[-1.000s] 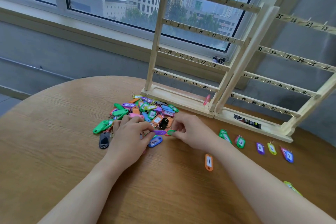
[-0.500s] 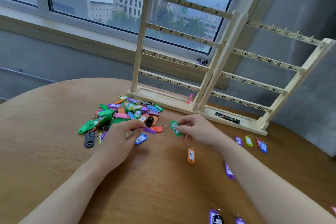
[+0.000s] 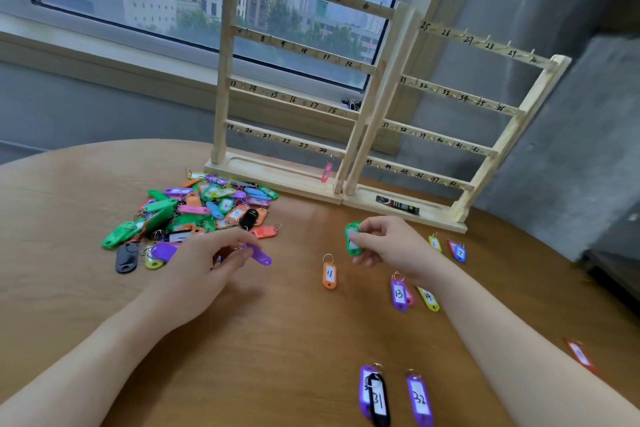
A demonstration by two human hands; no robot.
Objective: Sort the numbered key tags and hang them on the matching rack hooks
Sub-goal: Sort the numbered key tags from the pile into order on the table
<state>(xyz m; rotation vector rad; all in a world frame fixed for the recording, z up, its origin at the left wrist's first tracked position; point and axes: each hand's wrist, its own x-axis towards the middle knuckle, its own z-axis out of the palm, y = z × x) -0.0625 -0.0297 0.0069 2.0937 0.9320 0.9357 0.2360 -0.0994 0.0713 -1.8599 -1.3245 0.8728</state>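
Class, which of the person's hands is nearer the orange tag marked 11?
Right. The right hand is just above-right of the orange tag; the left hand is farther left.

Tag pile (image 3: pixel 204 211) lies mixed, left of rack (image 3: pixel 374 107); pink tag (image 3: pixel 326 172) hangs at hook 24. Green tag (image 3: pixel 352 239) and purple tag (image 3: pixel 258 255) pinched above table; 11 (image 3: pixel 329 274), 13 (image 3: pixel 399 295), 14 (image 3: pixel 428 298) lie flat
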